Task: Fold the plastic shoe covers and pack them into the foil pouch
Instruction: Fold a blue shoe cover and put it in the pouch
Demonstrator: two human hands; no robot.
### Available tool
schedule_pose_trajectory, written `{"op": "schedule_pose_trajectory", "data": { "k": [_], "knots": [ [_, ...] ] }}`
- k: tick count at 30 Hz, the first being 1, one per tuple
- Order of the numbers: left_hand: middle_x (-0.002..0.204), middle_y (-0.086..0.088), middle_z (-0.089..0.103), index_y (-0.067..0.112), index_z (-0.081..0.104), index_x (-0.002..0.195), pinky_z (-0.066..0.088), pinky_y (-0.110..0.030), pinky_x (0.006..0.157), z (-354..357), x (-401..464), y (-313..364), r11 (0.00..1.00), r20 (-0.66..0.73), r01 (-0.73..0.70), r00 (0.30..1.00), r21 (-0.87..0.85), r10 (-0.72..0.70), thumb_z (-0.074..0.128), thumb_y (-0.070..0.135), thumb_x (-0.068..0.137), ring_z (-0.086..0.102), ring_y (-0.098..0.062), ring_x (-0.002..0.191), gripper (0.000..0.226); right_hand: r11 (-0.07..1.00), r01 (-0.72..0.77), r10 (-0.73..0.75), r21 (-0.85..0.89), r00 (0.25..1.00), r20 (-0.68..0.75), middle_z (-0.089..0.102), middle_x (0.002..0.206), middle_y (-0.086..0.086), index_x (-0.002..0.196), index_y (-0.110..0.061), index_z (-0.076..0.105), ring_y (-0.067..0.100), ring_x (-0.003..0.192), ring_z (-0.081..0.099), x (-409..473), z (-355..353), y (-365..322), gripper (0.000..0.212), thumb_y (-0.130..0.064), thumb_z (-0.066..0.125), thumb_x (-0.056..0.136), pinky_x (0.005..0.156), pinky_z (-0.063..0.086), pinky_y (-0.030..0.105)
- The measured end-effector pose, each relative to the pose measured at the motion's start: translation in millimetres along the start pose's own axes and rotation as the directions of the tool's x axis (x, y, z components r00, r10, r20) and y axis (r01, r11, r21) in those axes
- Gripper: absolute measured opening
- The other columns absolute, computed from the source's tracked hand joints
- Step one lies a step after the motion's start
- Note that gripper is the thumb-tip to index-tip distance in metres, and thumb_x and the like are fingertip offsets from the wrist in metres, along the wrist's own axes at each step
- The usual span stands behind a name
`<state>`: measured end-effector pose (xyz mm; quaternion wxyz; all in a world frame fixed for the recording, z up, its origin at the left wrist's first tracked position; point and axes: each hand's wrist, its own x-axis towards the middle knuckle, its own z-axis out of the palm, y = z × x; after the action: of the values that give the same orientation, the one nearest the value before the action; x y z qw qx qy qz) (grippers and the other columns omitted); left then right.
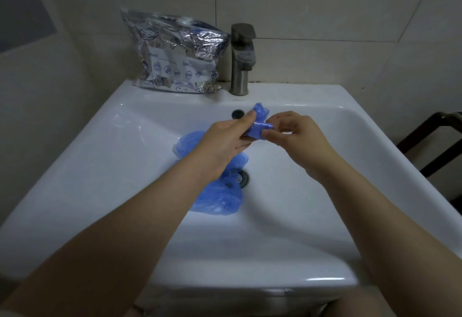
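Observation:
A small bunched blue plastic shoe cover [258,123] is held above the sink basin between both hands. My left hand [226,139] pinches its left side and my right hand [292,134] pinches its right side. More blue shoe covers [217,196] lie crumpled in the basin under my left forearm, over the drain. The silver foil pouch [175,54] with blue print stands on the sink's back ledge, leaning against the wall left of the tap; something blue shows at its top opening.
The white ceramic sink [100,166] fills the view. A metal tap [241,59] stands at the back centre, with the overflow hole [237,113] below it. A dark wooden frame [435,146] stands to the right of the sink.

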<state>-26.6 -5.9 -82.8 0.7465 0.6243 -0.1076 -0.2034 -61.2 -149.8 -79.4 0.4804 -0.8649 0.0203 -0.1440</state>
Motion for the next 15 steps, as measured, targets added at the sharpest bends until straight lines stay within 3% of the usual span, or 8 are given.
{"op": "schedule_pose_trajectory", "data": {
  "k": [3, 7, 9, 11, 13, 15],
  "knots": [
    [0.089, -0.007, 0.07, 0.015, 0.068, 0.088, 0.049, -0.022, 0.093, 3, -4, -1, 0.974, 0.02, -0.102, 0.995, 0.2, 0.1, 0.055, 0.016, 0.092, 0.068, -0.01, 0.086, 0.013, 0.985, -0.144, 0.136, 0.1, 0.987, 0.083, 0.061, 0.089, 0.03, 0.084, 0.011, 0.063, 0.022, 0.075, 0.052, -2, -1, -1, 0.026, -0.015, 0.065, 0.083, 0.07, 0.042, 0.033],
    [0.074, -0.001, 0.07, 0.017, 0.064, 0.082, 0.053, -0.022, 0.081, 4, -4, -1, 0.961, -0.021, -0.147, 0.987, 0.235, 0.157, 0.058, 0.005, 0.089, 0.068, -0.011, 0.071, 0.015, 0.951, -0.268, 0.24, 0.153, 0.954, 0.18, 0.063, 0.081, 0.009, 0.076, -0.009, 0.059, 0.017, 0.082, 0.059, -3, -2, -4, 0.013, -0.016, 0.066, 0.084, 0.076, 0.048, 0.03],
    [0.075, -0.007, 0.068, 0.017, 0.062, 0.081, 0.052, -0.032, 0.086, 4, -3, 1, 0.955, -0.036, -0.152, 0.985, 0.255, 0.166, 0.059, 0.004, 0.088, 0.065, -0.018, 0.075, 0.015, 0.907, -0.314, 0.258, 0.281, 0.941, 0.219, 0.066, 0.09, 0.008, 0.091, -0.01, 0.059, 0.019, 0.086, 0.062, -1, -7, -3, 0.012, -0.017, 0.065, 0.085, 0.078, 0.05, 0.031],
    [0.074, -0.009, 0.067, 0.018, 0.059, 0.082, 0.051, -0.032, 0.088, 3, -5, 2, 0.938, -0.016, -0.173, 0.982, 0.301, 0.187, 0.06, 0.004, 0.087, 0.063, -0.017, 0.075, 0.015, 0.841, -0.368, 0.288, 0.396, 0.925, 0.249, 0.068, 0.101, 0.007, 0.104, -0.01, 0.062, 0.021, 0.09, 0.064, 0, -12, 0, 0.02, -0.022, 0.06, 0.088, 0.081, 0.053, 0.032],
    [0.075, -0.005, 0.07, 0.021, 0.055, 0.088, 0.049, -0.029, 0.085, 3, -6, 2, 0.902, 0.024, -0.189, 0.981, 0.388, 0.194, 0.062, 0.006, 0.086, 0.065, -0.014, 0.073, 0.017, 0.808, -0.403, 0.304, 0.43, 0.91, 0.282, 0.069, 0.099, 0.006, 0.103, -0.012, 0.065, 0.019, 0.087, 0.065, 0, -15, 1, 0.019, -0.023, 0.057, 0.09, 0.078, 0.052, 0.029],
    [0.08, -0.012, 0.072, 0.025, 0.051, 0.097, 0.048, -0.038, 0.087, 3, -6, 0, 0.863, 0.04, -0.184, 0.981, 0.47, 0.188, 0.065, 0.011, 0.085, 0.065, -0.025, 0.081, 0.023, 0.771, -0.442, 0.333, 0.459, 0.894, 0.301, 0.069, 0.09, 0.005, 0.095, -0.011, 0.066, 0.016, 0.077, 0.062, 0, -14, 1, 0.014, -0.02, 0.056, 0.091, 0.07, 0.05, 0.024]
  ]
}}
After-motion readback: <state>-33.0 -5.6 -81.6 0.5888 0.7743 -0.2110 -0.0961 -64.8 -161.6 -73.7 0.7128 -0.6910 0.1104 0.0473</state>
